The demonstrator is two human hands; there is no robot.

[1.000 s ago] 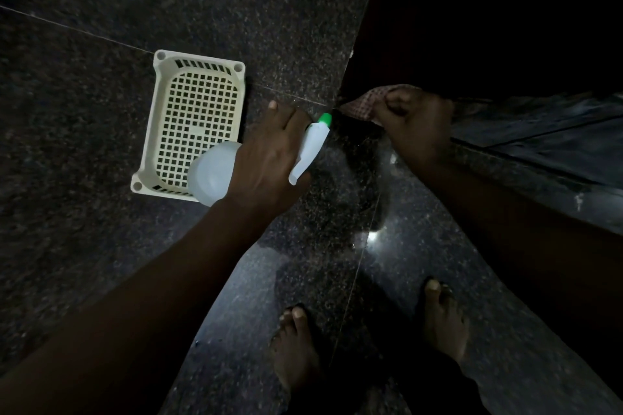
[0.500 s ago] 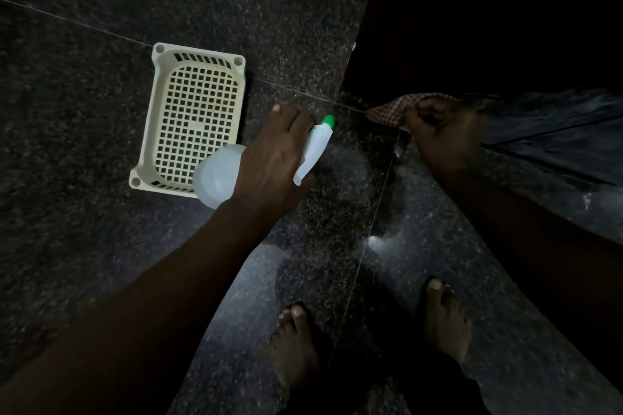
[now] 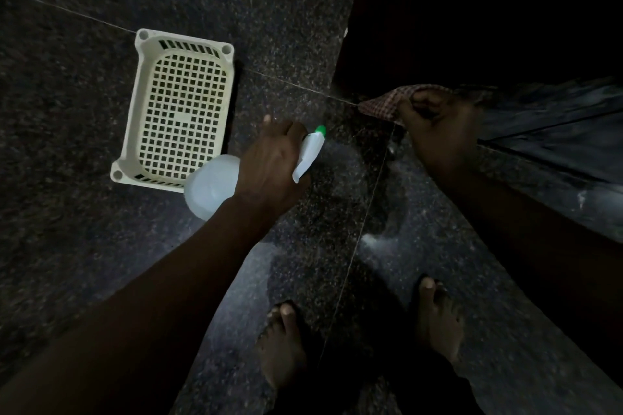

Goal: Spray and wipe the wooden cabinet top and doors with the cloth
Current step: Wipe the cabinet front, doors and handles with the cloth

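My left hand [image 3: 273, 165] grips a white spray bottle [image 3: 212, 185] with a white trigger head and a green nozzle [image 3: 320, 130], held above the floor and pointing right. My right hand [image 3: 438, 131] grips a bunched checked cloth [image 3: 384, 104] against the lower edge of the dark wooden cabinet [image 3: 472, 10], which fills the upper right and is almost black. Its door face is too dark to make out.
A cream plastic mesh basket [image 3: 178, 108] stands on the dark speckled granite floor [image 3: 101, 246], left of the spray bottle. My bare feet [image 3: 283, 344] stand at the bottom. A dark glossy surface [image 3: 556, 131] stretches right of my right hand.
My right hand has slid the cloth to the right along the cabinet's lower edge. My left hand with the bottle has stayed nearly still.
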